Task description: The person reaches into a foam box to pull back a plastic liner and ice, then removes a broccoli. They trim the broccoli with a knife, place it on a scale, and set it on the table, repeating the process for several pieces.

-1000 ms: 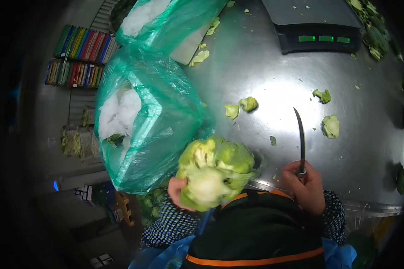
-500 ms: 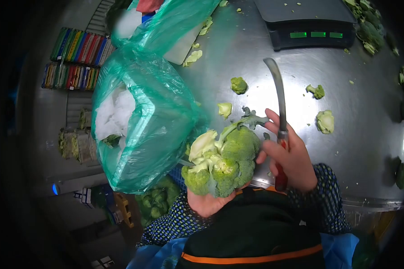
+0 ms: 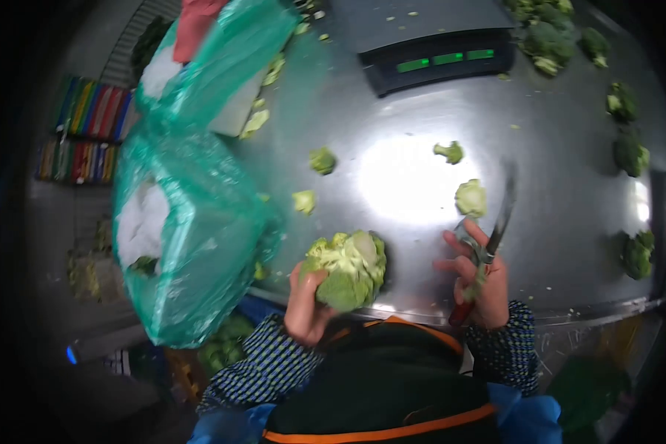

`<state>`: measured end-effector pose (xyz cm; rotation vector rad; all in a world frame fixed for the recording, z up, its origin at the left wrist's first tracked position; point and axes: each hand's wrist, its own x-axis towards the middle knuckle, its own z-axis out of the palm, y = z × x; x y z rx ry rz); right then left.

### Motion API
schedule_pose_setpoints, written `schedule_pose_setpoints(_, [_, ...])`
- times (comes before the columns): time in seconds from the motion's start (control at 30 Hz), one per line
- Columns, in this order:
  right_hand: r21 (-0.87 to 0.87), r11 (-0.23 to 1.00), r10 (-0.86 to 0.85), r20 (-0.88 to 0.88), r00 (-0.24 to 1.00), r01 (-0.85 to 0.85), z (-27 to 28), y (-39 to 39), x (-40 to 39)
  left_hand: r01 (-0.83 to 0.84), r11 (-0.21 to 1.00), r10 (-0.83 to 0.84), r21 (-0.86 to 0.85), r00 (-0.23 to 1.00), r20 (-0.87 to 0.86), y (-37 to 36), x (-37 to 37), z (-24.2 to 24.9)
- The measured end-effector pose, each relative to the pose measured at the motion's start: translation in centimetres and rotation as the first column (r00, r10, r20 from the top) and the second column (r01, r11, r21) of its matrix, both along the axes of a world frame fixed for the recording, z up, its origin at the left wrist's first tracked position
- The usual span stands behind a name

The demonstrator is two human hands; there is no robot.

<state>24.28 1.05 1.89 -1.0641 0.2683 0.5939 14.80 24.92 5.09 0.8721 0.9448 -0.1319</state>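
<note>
My left hand (image 3: 302, 309) grips a broccoli head (image 3: 345, 271) from its left side, just above the table's near edge. Its pale cut stem faces up toward me. Over to the right, my right hand (image 3: 490, 290) holds a knife (image 3: 502, 214) with a curved blade and a red handle; the blade points up and away, blurred. A grey-green leaf piece (image 3: 465, 235) is at the fingers of that hand. Beyond the hands lie a pale stem piece (image 3: 471, 198), a small floret (image 3: 449, 152), another floret (image 3: 322, 160) and a yellowish scrap (image 3: 303, 201).
Green plastic bags (image 3: 214, 244) with white contents bulge at the left of the metal table (image 3: 392, 126). A scale (image 3: 436, 59) with green displays stands at the back. Several broccoli heads (image 3: 632, 152) line the right side. Leafy scraps (image 3: 254, 123) lie near the bags.
The view has shifted right. The broccoli has turned in my left hand, stem upward. The leaf that stuck out from it is now apart, at my right hand, which has moved away rightward with the knife.
</note>
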Motion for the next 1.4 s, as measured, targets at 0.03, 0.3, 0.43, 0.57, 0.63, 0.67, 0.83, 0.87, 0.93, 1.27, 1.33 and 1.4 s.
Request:
schedule_pose_setpoints(0.03, [-0.029,0.999,-0.016,0.013,1.000,0.016,-0.9,-1.2,-0.6,0.057,0.998,-0.057,0.031,0.998,-0.008,-1.9,1.3,1.2])
schedule_pose_setpoints(0.3, [0.356,0.696,-0.592,-0.208,0.779,0.624,-4.6,-11.6,1.7,0.682,0.543,-0.839,0.489,0.451,0.304,-13.9,8.7,3.7])
schedule_pose_setpoints(0.43, [0.098,0.498,-0.852,-0.132,0.507,0.862,-8.2,-18.1,2.9,0.580,0.467,-0.875,0.668,0.410,0.257,-9.3,7.4,1.3])
schedule_pose_setpoints(0.57, [-0.283,0.547,-0.774,0.187,0.604,0.788,-2.6,-11.7,3.0,0.466,0.619,-0.700,0.632,0.693,0.175,-1.4,2.9,-0.6])
schedule_pose_setpoints(0.63, [-0.553,0.756,-0.301,0.182,0.936,0.350,-2.1,-6.6,2.5,0.370,0.639,-0.609,0.674,0.779,0.150,2.0,0.6,1.3])
schedule_pose_setpoints(0.67, [-0.639,0.768,0.024,0.097,0.995,0.043,-2.3,-3.6,1.8,0.290,0.636,-0.544,0.715,0.826,0.150,3.7,-0.4,2.2])
schedule_pose_setpoints(0.83, [-0.517,0.842,0.421,0.445,0.790,-0.157,-2.1,10.5,-2.3,-0.037,0.259,-0.275,0.965,0.955,0.111,11.2,-5.8,9.4])
schedule_pose_setpoints(0.87, [-0.530,0.807,0.517,0.419,0.746,-0.262,0.5,11.9,-2.1,-0.074,0.091,-0.216,0.993,0.972,0.093,13.6,-7.8,10.3])
schedule_pose_setpoints(0.93, [-0.468,0.726,0.581,0.024,0.814,-0.504,1.3,13.1,-2.3,-0.039,-0.078,0.019,0.996,0.999,0.041,18.7,-11.7,12.0])
schedule_pose_setpoints(1.27, [-0.598,0.565,0.710,0.001,0.705,-0.568,3.0,19.8,-4.8,0.533,-0.788,0.234,0.308,0.723,-0.650,42.3,-12.7,11.6])
schedule_pose_setpoints(1.33, [-0.618,0.571,0.701,0.024,0.713,-0.541,3.3,20.7,-5.1,0.480,-0.827,0.181,0.293,0.721,-0.669,46.2,-11.5,10.2])
schedule_pose_setpoints(1.4, [-0.628,0.585,0.695,0.063,0.716,-0.513,3.4,21.5,-4.8,0.425,-0.865,0.143,0.266,0.718,-0.681,48.4,-11.2,9.9])
